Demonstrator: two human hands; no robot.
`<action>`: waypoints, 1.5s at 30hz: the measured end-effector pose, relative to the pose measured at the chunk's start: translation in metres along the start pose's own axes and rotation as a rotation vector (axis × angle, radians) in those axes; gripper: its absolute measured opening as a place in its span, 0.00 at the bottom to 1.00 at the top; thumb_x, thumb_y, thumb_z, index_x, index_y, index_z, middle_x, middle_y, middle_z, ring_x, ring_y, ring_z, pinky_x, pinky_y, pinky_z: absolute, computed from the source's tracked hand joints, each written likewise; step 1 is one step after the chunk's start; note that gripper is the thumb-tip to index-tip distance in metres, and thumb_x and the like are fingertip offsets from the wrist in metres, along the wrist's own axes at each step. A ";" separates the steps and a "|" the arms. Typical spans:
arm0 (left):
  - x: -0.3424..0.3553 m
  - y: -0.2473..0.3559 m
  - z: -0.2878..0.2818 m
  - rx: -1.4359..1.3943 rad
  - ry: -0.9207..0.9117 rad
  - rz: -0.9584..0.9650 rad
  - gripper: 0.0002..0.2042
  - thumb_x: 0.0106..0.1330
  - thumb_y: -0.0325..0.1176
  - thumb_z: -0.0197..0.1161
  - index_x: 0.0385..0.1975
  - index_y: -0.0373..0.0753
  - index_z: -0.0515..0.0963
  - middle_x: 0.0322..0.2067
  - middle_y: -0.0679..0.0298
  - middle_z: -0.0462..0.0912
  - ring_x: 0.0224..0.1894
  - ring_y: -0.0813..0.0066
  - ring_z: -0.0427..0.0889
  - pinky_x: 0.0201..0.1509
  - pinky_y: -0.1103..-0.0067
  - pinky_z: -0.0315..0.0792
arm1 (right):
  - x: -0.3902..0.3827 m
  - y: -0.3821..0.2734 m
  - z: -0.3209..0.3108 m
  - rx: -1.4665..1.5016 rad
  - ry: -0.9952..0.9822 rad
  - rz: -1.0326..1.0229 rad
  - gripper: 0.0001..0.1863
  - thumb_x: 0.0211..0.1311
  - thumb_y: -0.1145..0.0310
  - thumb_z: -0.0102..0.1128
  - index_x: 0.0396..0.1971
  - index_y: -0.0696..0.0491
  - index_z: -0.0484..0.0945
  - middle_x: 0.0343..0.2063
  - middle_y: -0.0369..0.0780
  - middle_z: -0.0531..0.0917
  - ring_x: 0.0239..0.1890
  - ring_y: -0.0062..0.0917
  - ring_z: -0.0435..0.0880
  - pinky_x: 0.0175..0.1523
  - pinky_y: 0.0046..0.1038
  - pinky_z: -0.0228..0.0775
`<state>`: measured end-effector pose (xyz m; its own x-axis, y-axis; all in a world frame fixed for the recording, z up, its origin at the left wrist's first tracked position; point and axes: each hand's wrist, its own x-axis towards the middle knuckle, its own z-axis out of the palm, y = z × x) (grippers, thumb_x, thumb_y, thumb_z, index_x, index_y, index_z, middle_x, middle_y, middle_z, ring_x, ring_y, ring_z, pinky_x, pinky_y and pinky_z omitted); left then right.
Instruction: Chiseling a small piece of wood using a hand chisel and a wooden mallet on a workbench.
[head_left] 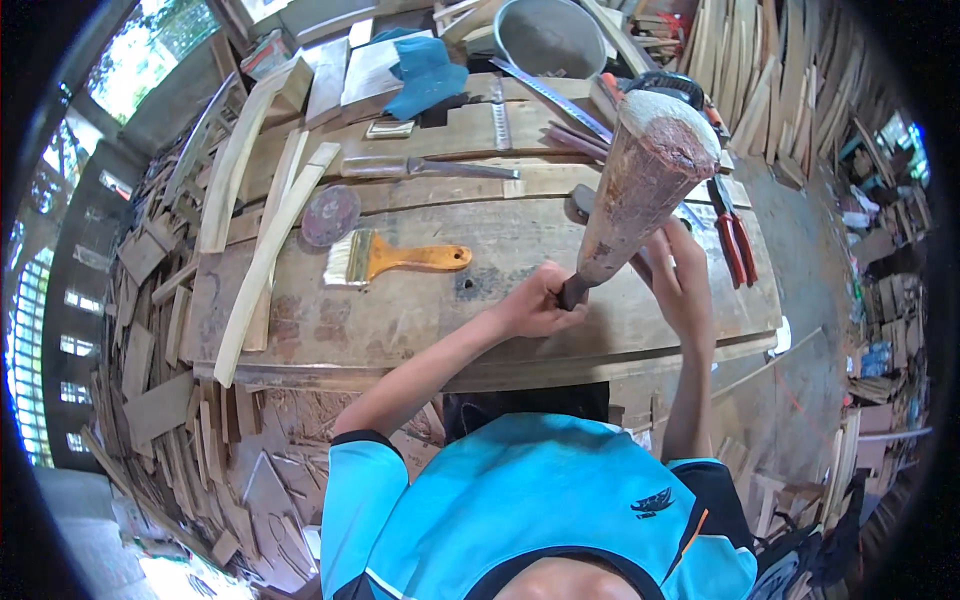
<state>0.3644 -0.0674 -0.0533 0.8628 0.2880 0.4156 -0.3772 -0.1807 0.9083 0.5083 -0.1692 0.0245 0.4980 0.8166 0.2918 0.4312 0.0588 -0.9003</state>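
My left hand (540,302) is closed around the narrow dark end of a wooden mallet (640,190). The mallet is a tapered, club-like piece, raised over the bench with its thick, pale-and-reddish end toward me. Curled beside its right side is my right hand (683,278). A thin brown stick, like a handle, passes by its fingers, partly hidden behind the mallet; what they hold is hard to make out. A dark rounded tool head (582,200) peeks out to the mallet's left. Pliers with red handles (736,245) lie to the right of my right hand.
On the wooden bench (400,320) lie a paintbrush (420,259), a round disc (331,215), a chisel-like tool (430,167), long wood strips (275,255) and a steel rule (555,100). A blue cap (425,75) and a grey bucket (550,38) sit at the back. Wood scraps surround the bench.
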 end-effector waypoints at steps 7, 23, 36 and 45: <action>0.002 0.004 0.001 -0.016 -0.015 0.099 0.11 0.49 0.24 0.57 0.12 0.35 0.62 0.10 0.71 0.59 0.15 0.86 0.58 0.17 0.84 0.54 | -0.002 0.044 -0.021 -0.739 -0.230 0.127 0.18 0.51 0.62 0.55 0.31 0.63 0.68 0.32 0.53 0.72 0.39 0.44 0.71 0.44 0.38 0.62; 0.002 0.009 0.001 0.076 -0.004 0.012 0.12 0.46 0.21 0.53 0.10 0.37 0.57 0.08 0.73 0.53 0.13 0.88 0.53 0.15 0.84 0.48 | -0.017 -0.028 -0.051 0.096 -0.073 0.284 0.07 0.51 0.73 0.53 0.25 0.58 0.64 0.13 0.33 0.69 0.10 0.14 0.68 0.12 0.16 0.60; -0.003 0.007 0.002 0.566 0.082 0.147 0.02 0.47 0.25 0.56 0.19 0.38 0.70 0.14 0.66 0.70 0.17 0.76 0.69 0.22 0.79 0.63 | -0.018 -0.061 -0.002 0.354 -0.293 0.024 0.39 0.31 0.76 0.71 0.48 0.60 0.60 0.43 0.45 0.74 0.18 0.14 0.76 0.15 0.13 0.62; 0.005 0.023 0.005 0.018 -0.012 -0.041 0.09 0.47 0.29 0.59 0.29 0.37 0.75 0.31 0.61 0.75 0.39 0.73 0.73 0.44 0.76 0.66 | -0.020 -0.058 0.026 0.315 -0.423 0.096 0.35 0.30 0.74 0.71 0.44 0.60 0.63 0.29 0.38 0.77 0.20 0.14 0.75 0.17 0.14 0.64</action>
<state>0.3622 -0.0747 -0.0305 0.8815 0.2838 0.3774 -0.3356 -0.1856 0.9235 0.4536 -0.1739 0.0621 0.1490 0.9832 0.1058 0.1191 0.0884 -0.9889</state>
